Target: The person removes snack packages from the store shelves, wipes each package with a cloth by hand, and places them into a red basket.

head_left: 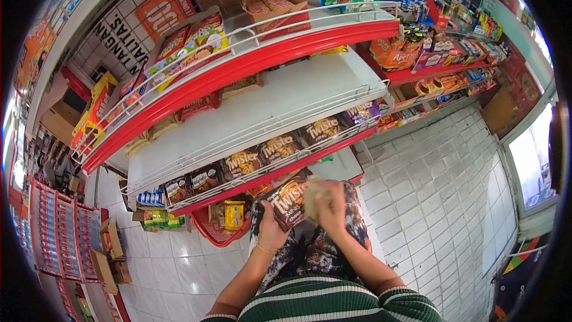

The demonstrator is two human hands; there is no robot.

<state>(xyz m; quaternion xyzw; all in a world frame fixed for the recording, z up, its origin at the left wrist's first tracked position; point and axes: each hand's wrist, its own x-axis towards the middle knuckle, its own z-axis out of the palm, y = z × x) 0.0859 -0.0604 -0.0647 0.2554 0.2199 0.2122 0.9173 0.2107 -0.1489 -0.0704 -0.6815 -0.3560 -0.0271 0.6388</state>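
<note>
My left hand (272, 229) is closed on the lower left edge of a brown pouch (291, 204) marked "Twister Minis choco". The pouch is tilted above my lap, its printed front turned up. In my right hand (332, 214) is a crumpled beige cloth (314, 198), lying against the right side of the pouch and covering part of its print. Hand and cloth are slightly blurred. Just beyond the pouch, a row of similar brown Twister packs (243, 163) stands behind the wire rail of a lower shelf.
A white shelf board (298, 98) with a wire rail spans the front, below a red-edged top shelf (238, 68) carrying snack boxes. A red basket (219, 234) with packets sits on the floor at left. White tiled floor (429, 203) lies to the right.
</note>
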